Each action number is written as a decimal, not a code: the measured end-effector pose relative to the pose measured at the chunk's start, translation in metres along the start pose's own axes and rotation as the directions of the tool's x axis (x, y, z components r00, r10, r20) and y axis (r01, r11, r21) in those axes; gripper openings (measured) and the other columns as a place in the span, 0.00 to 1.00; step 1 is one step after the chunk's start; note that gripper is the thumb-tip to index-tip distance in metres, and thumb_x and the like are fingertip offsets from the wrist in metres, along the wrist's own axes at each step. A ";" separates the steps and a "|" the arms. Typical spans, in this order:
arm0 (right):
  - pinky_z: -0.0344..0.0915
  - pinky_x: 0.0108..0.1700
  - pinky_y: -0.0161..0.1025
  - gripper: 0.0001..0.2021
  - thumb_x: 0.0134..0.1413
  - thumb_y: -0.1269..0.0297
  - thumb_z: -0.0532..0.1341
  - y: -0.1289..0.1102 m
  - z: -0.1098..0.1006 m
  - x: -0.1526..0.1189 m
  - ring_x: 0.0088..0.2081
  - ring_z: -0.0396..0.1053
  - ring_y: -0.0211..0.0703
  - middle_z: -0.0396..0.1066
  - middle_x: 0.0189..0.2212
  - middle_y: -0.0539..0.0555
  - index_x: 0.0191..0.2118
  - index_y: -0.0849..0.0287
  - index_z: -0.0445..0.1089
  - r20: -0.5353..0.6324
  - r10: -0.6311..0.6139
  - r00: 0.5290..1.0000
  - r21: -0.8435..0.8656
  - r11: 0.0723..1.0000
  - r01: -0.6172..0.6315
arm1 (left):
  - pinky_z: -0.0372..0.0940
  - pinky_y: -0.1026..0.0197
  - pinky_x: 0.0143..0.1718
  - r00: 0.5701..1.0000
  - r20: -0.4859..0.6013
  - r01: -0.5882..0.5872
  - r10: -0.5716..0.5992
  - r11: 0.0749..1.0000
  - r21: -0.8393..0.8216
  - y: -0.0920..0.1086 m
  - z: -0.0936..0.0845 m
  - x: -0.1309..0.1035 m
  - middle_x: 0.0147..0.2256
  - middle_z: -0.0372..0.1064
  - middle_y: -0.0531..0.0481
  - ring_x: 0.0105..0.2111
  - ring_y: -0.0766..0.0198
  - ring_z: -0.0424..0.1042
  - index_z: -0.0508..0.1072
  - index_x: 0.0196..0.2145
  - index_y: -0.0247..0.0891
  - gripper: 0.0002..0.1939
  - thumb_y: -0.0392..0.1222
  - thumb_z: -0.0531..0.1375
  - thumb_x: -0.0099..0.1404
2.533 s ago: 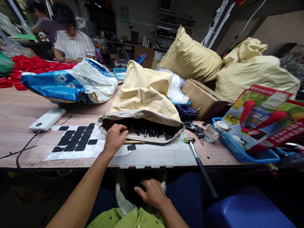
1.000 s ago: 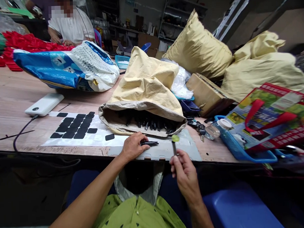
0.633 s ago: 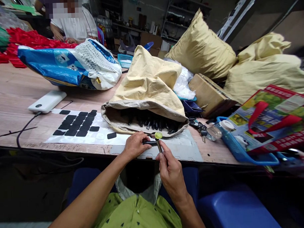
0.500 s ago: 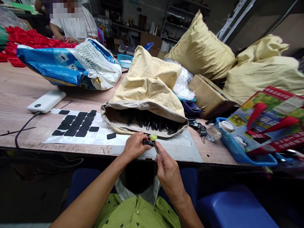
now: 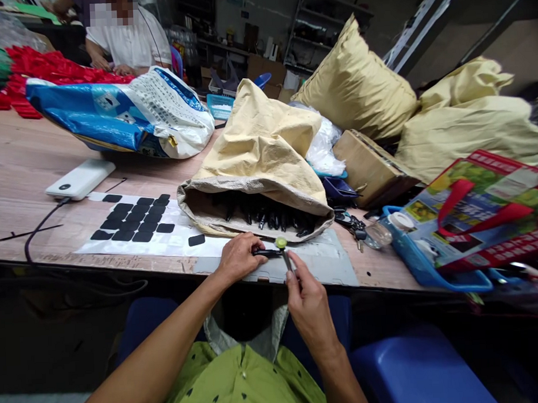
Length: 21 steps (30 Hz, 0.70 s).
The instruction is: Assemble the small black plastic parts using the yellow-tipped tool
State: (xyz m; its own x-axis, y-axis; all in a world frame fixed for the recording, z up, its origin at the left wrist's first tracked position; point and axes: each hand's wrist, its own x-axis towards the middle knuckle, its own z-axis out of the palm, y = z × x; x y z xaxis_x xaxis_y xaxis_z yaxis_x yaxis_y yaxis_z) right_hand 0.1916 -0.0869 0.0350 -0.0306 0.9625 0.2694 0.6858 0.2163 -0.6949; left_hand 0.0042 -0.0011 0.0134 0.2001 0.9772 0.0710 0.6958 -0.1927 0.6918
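Note:
My left hand (image 5: pixel 241 256) is closed around one end of a slender black plastic piece (image 5: pixel 268 252), which lies low over the grey board (image 5: pixel 315 264) at the table's front edge. In my right hand (image 5: pixel 308 291) is the dark handle of a small hammer (image 5: pixel 281 243) with a round yellow-green head. The head is at the piece's right end; whether they touch I cannot tell. Just behind both hands, a beige sack (image 5: pixel 267 143) lies with its mouth towards me, and several glossy black pieces (image 5: pixel 273 218) show inside.
Left of my hands, black rounded patches (image 5: pixel 141 217) lie on a white sheet (image 5: pixel 173 246), near a white power bank (image 5: pixel 80 179) with a cable. A blue-and-white bag (image 5: pixel 125 115) sits behind. Keys (image 5: pixel 354 229) and a blue basket (image 5: pixel 430 263) are to the right. A person (image 5: pixel 129 45) sits across the table.
My right hand and the hammer have shifted a little to the right, away from my left hand. More of the black piece shows now. My left hand has stayed almost still.

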 end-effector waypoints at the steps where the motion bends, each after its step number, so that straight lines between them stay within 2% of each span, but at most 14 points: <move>1: 0.69 0.58 0.44 0.23 0.68 0.62 0.53 0.003 -0.004 0.002 0.55 0.73 0.48 0.73 0.57 0.59 0.65 0.58 0.66 -0.059 0.017 0.998 -0.018 1.000 -0.018 | 0.62 0.60 0.40 1.000 -0.005 -0.004 0.004 1.000 0.005 0.000 0.000 0.000 0.35 0.73 0.54 0.40 0.60 0.71 0.78 0.35 0.43 0.07 0.41 0.69 0.57; 4: 0.69 0.55 0.47 0.23 0.66 0.62 0.54 0.021 -0.025 0.010 0.52 0.73 0.51 0.73 0.54 0.61 0.63 0.59 0.68 -0.234 0.069 0.970 -0.138 0.985 -0.103 | 0.61 0.59 0.41 0.999 -0.020 -0.029 0.029 0.999 0.013 -0.001 0.000 -0.002 0.36 0.73 0.53 0.40 0.59 0.71 0.78 0.36 0.43 0.06 0.42 0.68 0.59; 6: 0.69 0.53 0.49 0.23 0.63 0.64 0.54 0.036 -0.040 0.017 0.49 0.72 0.54 0.73 0.50 0.63 0.62 0.61 0.69 -0.297 0.150 0.943 -0.273 0.933 -0.235 | 0.60 0.59 0.42 0.998 -0.016 -0.055 0.055 0.998 -0.009 -0.002 0.000 -0.002 0.37 0.74 0.53 0.41 0.59 0.71 0.78 0.37 0.43 0.05 0.44 0.64 0.63; 8: 0.68 0.49 0.50 0.24 0.62 0.68 0.53 0.051 -0.053 0.022 0.46 0.72 0.55 0.72 0.47 0.64 0.62 0.60 0.70 -0.306 0.288 0.908 -0.411 0.820 -0.398 | 0.60 0.59 0.43 0.997 -0.009 -0.079 0.078 0.996 -0.045 -0.004 -0.001 -0.002 0.39 0.75 0.52 0.42 0.59 0.71 0.77 0.38 0.43 0.08 0.47 0.59 0.69; 10: 0.67 0.46 0.49 0.25 0.62 0.70 0.52 0.063 -0.061 0.026 0.45 0.71 0.56 0.70 0.47 0.65 0.62 0.58 0.70 -0.305 0.394 0.867 -0.522 0.692 -0.498 | 0.59 0.59 0.43 0.996 -0.009 -0.090 0.089 0.994 -0.055 -0.005 -0.001 -0.001 0.39 0.75 0.51 0.42 0.59 0.70 0.77 0.37 0.42 0.14 0.48 0.54 0.73; 13: 0.66 0.45 0.51 0.24 0.61 0.71 0.53 0.074 -0.064 0.029 0.48 0.68 0.60 0.70 0.44 0.66 0.61 0.57 0.71 -0.325 0.401 0.857 -0.622 0.591 -0.513 | 0.58 0.58 0.41 0.996 -0.019 -0.092 0.092 0.996 -0.020 -0.008 0.001 0.000 0.36 0.73 0.50 0.40 0.59 0.69 0.74 0.33 0.40 0.20 0.49 0.48 0.76; 15: 0.64 0.48 0.55 0.23 0.60 0.70 0.54 0.074 -0.061 0.032 0.51 0.66 0.63 0.69 0.44 0.66 0.58 0.57 0.74 -0.376 0.328 0.867 -0.627 0.598 -0.499 | 0.58 0.58 0.41 0.995 -0.029 -0.096 0.096 0.995 0.000 -0.010 0.003 0.000 0.35 0.72 0.49 0.39 0.59 0.68 0.72 0.31 0.40 0.22 0.49 0.46 0.77; 16: 0.64 0.50 0.57 0.22 0.59 0.70 0.55 0.071 -0.058 0.033 0.51 0.65 0.63 0.69 0.46 0.67 0.56 0.58 0.75 -0.401 0.278 0.873 -0.601 0.639 -0.480 | 0.57 0.58 0.41 0.994 -0.032 -0.100 0.100 0.995 0.003 -0.010 0.004 0.000 0.35 0.72 0.49 0.38 0.59 0.68 0.71 0.31 0.40 0.22 0.49 0.46 0.77; 18: 0.66 0.49 0.55 0.21 0.59 0.65 0.57 0.060 -0.048 0.037 0.49 0.67 0.58 0.69 0.47 0.66 0.56 0.59 0.74 -0.401 0.210 0.892 -0.449 0.804 -0.391 | 0.57 0.57 0.42 0.993 -0.034 -0.114 0.114 0.993 0.003 -0.012 0.005 0.000 0.35 0.71 0.50 0.39 0.58 0.68 0.70 0.31 0.40 0.22 0.49 0.46 0.77; 20: 0.69 0.41 0.46 0.23 0.60 0.58 0.58 0.043 -0.032 0.041 0.38 0.70 0.49 0.71 0.41 0.61 0.58 0.61 0.71 -0.260 0.239 0.935 -0.109 0.955 -0.275 | 0.57 0.57 0.42 0.991 -0.033 -0.130 0.129 0.992 -0.009 -0.013 0.005 -0.001 0.35 0.71 0.50 0.38 0.58 0.68 0.70 0.31 0.40 0.22 0.50 0.45 0.77; 21: 0.69 0.34 0.41 0.27 0.59 0.52 0.60 0.034 -0.021 0.043 0.32 0.69 0.45 0.71 0.35 0.57 0.60 0.61 0.68 -0.104 0.307 0.946 0.117 0.948 -0.295 | 0.57 0.58 0.42 0.990 -0.031 -0.137 0.136 0.990 -0.020 -0.014 0.004 -0.001 0.35 0.71 0.50 0.38 0.59 0.68 0.69 0.31 0.40 0.22 0.50 0.45 0.77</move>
State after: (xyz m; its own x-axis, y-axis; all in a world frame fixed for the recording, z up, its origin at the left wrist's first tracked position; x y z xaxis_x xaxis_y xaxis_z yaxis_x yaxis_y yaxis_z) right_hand 0.2289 -0.0417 0.0374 0.2570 0.9600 0.1111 0.5745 -0.0594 -0.8164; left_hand -0.0024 0.0003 0.0010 0.2717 0.9441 0.1866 0.6479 -0.3228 0.6899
